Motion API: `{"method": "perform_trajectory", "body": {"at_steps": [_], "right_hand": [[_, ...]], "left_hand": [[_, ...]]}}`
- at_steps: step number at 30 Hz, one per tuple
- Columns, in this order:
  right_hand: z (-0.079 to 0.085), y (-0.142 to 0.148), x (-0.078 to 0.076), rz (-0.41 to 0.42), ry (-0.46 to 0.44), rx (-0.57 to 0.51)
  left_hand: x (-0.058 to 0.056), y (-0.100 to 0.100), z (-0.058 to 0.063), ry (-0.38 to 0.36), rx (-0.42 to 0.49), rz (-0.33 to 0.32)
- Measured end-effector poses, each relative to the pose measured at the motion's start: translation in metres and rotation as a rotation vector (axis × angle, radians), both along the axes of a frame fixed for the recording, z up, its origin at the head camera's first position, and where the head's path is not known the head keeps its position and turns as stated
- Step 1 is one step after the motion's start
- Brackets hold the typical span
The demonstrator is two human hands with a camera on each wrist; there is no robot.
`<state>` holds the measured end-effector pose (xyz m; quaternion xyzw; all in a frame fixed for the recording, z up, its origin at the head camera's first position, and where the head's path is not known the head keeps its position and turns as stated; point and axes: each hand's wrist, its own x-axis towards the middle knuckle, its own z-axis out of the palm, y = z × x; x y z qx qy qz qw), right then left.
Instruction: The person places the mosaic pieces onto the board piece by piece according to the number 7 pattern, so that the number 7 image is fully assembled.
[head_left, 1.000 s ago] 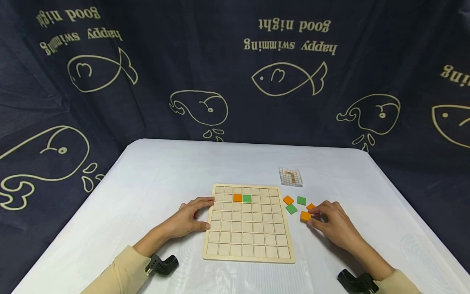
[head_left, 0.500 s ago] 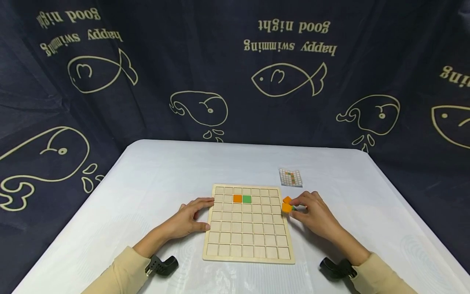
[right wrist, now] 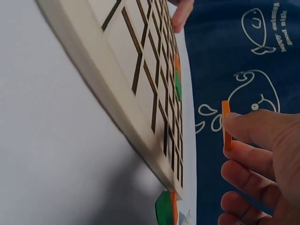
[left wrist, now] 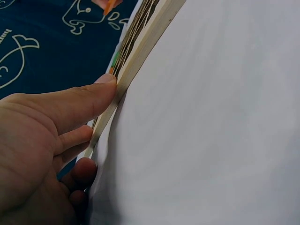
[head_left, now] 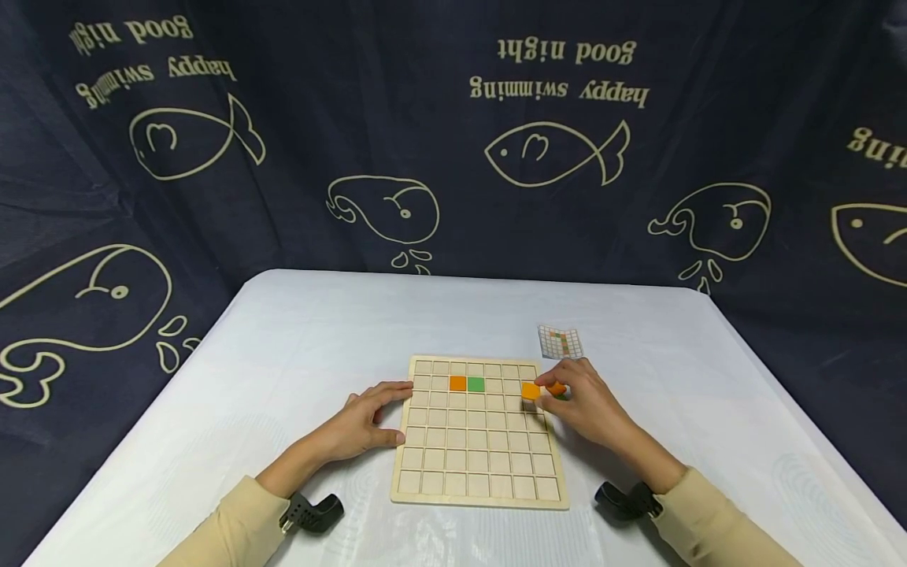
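Observation:
My right hand (head_left: 584,402) pinches an orange square tile (head_left: 530,391) between thumb and fingers, above the upper right squares of a wooden grid board (head_left: 489,461). The right wrist view shows the held tile (right wrist: 227,124) edge-on, apart from the board. At the board's left side, my left hand (head_left: 361,421) touches the edge with thumb and fingers spread along it. In the left wrist view the thumb (left wrist: 93,101) lies against that edge. Within the board's second row, an orange tile (head_left: 458,383) and a green tile (head_left: 476,384) sit side by side.
Behind the right hand lies a small pattern card (head_left: 560,342) with a printed grid. Loose tiles, among them an orange one (head_left: 557,389), lie right of the board, partly hidden by the hand. A white cloth (head_left: 319,323) covers the table; a dark printed curtain (head_left: 453,228) hangs behind.
My right hand has picked up an orange tile from the loose ones and moved left with it, over the board's right side. The left hand has stayed in place.

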<state>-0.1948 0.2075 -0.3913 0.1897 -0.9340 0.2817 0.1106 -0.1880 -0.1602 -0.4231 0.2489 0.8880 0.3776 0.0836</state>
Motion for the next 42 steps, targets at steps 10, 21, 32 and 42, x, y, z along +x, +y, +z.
{"method": "perform_trajectory", "body": {"at_steps": [10, 21, 32, 42], "right_hand": [[0.003, -0.013, -0.008, 0.045, -0.031, -0.026], [0.003, -0.024, -0.015, 0.082, -0.043, -0.032], [0.001, -0.032, -0.022, 0.086, -0.061, 0.002], [-0.001, -0.036, -0.027, 0.11, -0.087, 0.019]], "left_hand": [[0.0, 0.0, 0.0, 0.001, 0.02, -0.004], [0.001, 0.0, 0.002, -0.005, 0.019, -0.002], [0.001, 0.001, 0.001, 0.0, 0.008, 0.0], [0.001, 0.001, 0.001, 0.006, 0.008, 0.001]]}}
